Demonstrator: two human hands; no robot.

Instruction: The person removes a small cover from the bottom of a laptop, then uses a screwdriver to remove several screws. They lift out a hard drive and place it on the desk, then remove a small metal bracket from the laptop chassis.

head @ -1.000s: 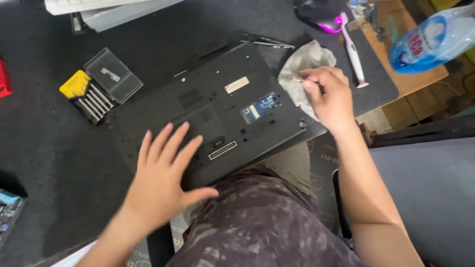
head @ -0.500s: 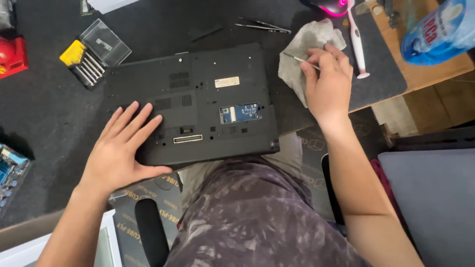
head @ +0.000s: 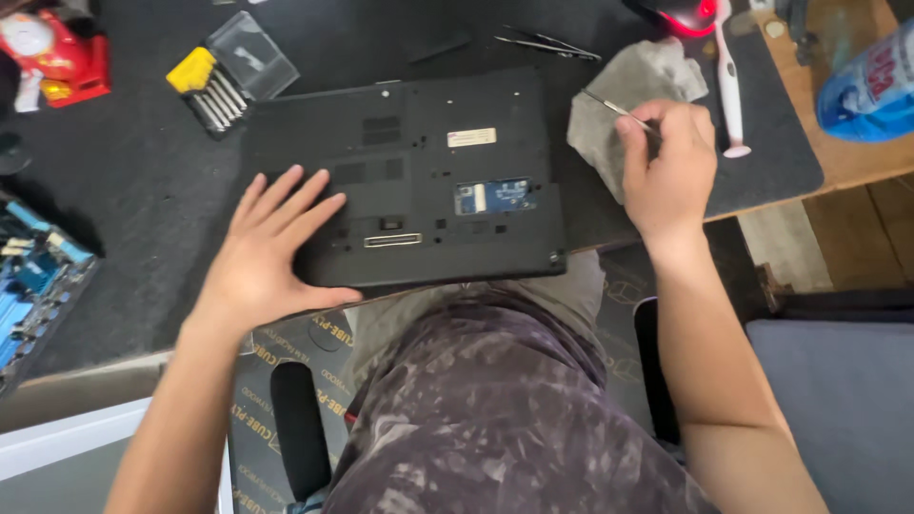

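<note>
On the dark worktop (head: 124,219), an upturned black laptop (head: 428,176) lies between both hands. Left hand (head: 267,257) rests flat and open on its near-left corner. Right hand (head: 666,171), just right of it over a grey cloth (head: 619,95), pinches thin tweezers (head: 614,107).

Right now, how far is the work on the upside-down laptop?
Done: the laptop lies bottom up on the dark mat, and a small opening shows a blue circuit board. In hand: the left hand presses flat on the laptop's corner; the right hand pinches a thin metal tool over the grey cloth. Left: the main bottom cover looks still on; the screwdriver set lies untouched.
</note>
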